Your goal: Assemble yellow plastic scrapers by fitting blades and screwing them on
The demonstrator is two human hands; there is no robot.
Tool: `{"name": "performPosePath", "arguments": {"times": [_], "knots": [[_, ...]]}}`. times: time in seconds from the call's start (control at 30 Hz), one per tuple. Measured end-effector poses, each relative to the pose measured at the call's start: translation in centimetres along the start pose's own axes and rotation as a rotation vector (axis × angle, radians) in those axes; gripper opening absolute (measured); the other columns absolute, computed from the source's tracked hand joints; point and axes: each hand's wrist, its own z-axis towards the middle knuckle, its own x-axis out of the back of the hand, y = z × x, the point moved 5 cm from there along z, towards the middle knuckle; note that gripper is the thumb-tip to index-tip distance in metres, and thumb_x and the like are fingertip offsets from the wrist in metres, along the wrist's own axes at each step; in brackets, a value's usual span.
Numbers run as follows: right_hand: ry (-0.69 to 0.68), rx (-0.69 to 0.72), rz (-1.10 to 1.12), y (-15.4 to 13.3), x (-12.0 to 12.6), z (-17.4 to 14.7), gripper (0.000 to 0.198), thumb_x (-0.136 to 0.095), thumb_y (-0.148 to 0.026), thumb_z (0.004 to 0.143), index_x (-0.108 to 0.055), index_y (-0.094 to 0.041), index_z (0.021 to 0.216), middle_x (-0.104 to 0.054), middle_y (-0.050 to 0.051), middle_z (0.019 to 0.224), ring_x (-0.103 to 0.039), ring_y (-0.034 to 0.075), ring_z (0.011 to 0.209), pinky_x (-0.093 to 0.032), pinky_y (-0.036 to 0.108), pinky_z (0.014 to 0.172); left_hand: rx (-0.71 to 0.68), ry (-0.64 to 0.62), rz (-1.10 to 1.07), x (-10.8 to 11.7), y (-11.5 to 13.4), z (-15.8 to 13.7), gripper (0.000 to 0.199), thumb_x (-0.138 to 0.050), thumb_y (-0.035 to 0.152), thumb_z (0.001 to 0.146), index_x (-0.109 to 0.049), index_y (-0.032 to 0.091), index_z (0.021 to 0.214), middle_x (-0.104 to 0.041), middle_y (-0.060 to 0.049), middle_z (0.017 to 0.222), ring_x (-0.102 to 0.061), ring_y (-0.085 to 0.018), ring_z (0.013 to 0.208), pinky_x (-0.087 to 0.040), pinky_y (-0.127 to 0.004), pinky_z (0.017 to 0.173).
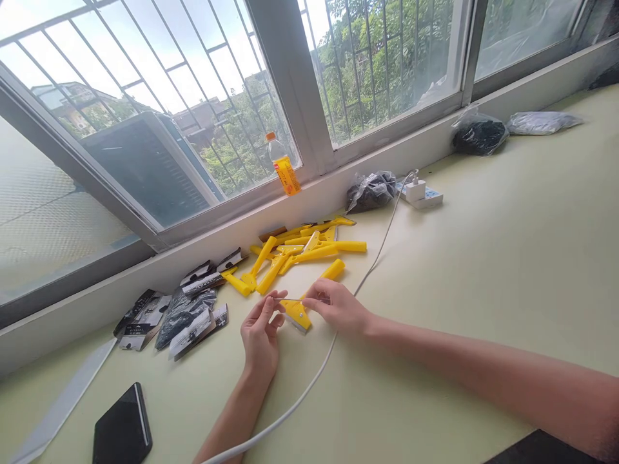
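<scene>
Between my hands stretches a thin metal strip (289, 299), seen nearly edge-on; its exact kind is hard to tell. My left hand (262, 332) pinches one end between thumb and finger. The other end sits in the closed fingers of my right hand (341, 308). Just below the strip, a yellow scraper (296, 314) lies on the table, its blade end toward me and its handle partly hidden behind my right hand. Beyond my hands is a loose pile of several yellow scrapers (309, 254).
Black-and-white packages (193, 332) lie left of the pile, with a black phone (122, 425) nearer me. A white cable (314, 380) crosses the table from a charger (414, 189). An orange drink bottle (286, 173) and bagged black items (371, 192) stand along the window.
</scene>
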Motion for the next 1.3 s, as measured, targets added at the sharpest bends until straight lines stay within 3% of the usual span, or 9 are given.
{"name": "performPosePath", "arguments": {"times": [0.1,0.2,0.3,0.43,0.7,0.8,0.9,1.17,1.3], "knots": [[0.033,-0.004,0.120,0.28,0.14,0.01,0.017,-0.067,-0.032,0.087,-0.064,-0.016,0.082,-0.063,0.004,0.087,-0.057,0.016,0.080,-0.046,0.029,0.074,-0.002,-0.005,-0.001,0.00,0.01,0.04,0.042,-0.082,0.042,0.069,-0.073,0.016,0.100,-0.072,-0.011,0.116,-0.059,-0.009,0.077,-0.043,-0.020,0.062],[0.017,-0.080,0.215,0.56,-0.01,-0.08,0.020,-0.070,-0.035,0.085,-0.064,-0.017,0.089,-0.060,0.000,0.080,-0.054,0.013,0.068,-0.044,0.027,0.066,0.000,-0.011,0.005,-0.07,0.04,0.01,0.042,-0.082,0.042,0.069,-0.073,0.015,0.100,-0.071,-0.011,0.117,-0.058,-0.009,0.079,-0.044,-0.019,0.062],[0.024,-0.098,0.163,0.19,0.01,-0.20,0.023,-0.066,-0.041,0.089,-0.063,-0.018,0.092,-0.057,-0.003,0.071,-0.049,0.012,0.063,-0.038,0.026,0.060,0.000,-0.009,0.010,-0.08,0.08,-0.07,0.042,-0.081,0.043,0.070,-0.073,0.015,0.101,-0.071,-0.012,0.118,-0.057,-0.008,0.079,-0.044,-0.019,0.063],[-0.001,-0.082,0.030,-0.34,-0.06,-0.20,0.032,-0.050,-0.035,0.098,-0.063,-0.015,0.076,-0.060,0.001,0.071,-0.050,0.013,0.066,-0.037,0.028,0.063,0.000,-0.005,0.001,0.02,0.04,-0.05,0.042,-0.081,0.043,0.070,-0.073,0.015,0.101,-0.071,-0.011,0.119,-0.058,-0.008,0.078,-0.044,-0.020,0.064],[0.024,-0.081,0.172,0.24,0.02,-0.23,0.017,-0.070,-0.032,0.084,-0.064,-0.017,0.086,-0.065,0.001,0.081,-0.058,0.014,0.073,-0.045,0.027,0.067,-0.002,-0.009,0.005,-0.12,0.07,0.01,0.040,-0.082,0.042,0.070,-0.074,0.016,0.100,-0.072,-0.010,0.116,-0.058,-0.008,0.077,-0.042,-0.020,0.062],[0.051,-0.099,0.146,0.20,0.12,-0.21,0.019,-0.066,-0.035,0.087,-0.066,-0.016,0.091,-0.065,0.001,0.080,-0.056,0.014,0.072,-0.043,0.027,0.065,-0.002,-0.009,0.003,-0.20,0.16,-0.06,0.041,-0.082,0.042,0.069,-0.074,0.016,0.099,-0.072,-0.010,0.115,-0.058,-0.008,0.077,-0.042,-0.021,0.062],[0.033,-0.092,0.091,0.02,0.14,-0.09,0.024,-0.058,-0.035,0.093,-0.067,-0.015,0.082,-0.064,0.002,0.076,-0.054,0.015,0.070,-0.041,0.028,0.065,-0.001,-0.010,-0.001,-0.22,0.20,-0.11,0.041,-0.082,0.042,0.069,-0.074,0.016,0.099,-0.072,-0.010,0.115,-0.058,-0.008,0.077,-0.041,-0.020,0.062],[0.031,-0.047,0.225,0.30,0.12,0.03,0.018,-0.071,-0.031,0.083,-0.061,-0.016,0.083,-0.066,0.002,0.084,-0.061,0.016,0.080,-0.049,0.029,0.075,0.004,-0.014,-0.002,-0.14,0.13,-0.04,0.041,-0.082,0.042,0.069,-0.073,0.016,0.100,-0.071,-0.010,0.118,-0.057,-0.008,0.078,-0.043,-0.020,0.061],[0.028,-0.090,0.145,0.09,0.11,-0.06,0.020,-0.064,-0.035,0.089,-0.063,-0.016,0.083,-0.065,0.002,0.080,-0.058,0.015,0.075,-0.045,0.028,0.070,0.003,-0.009,0.003,-0.11,0.12,-0.05,0.040,-0.082,0.042,0.069,-0.074,0.017,0.099,-0.072,-0.010,0.116,-0.058,-0.008,0.078,-0.043,-0.020,0.062]]}}
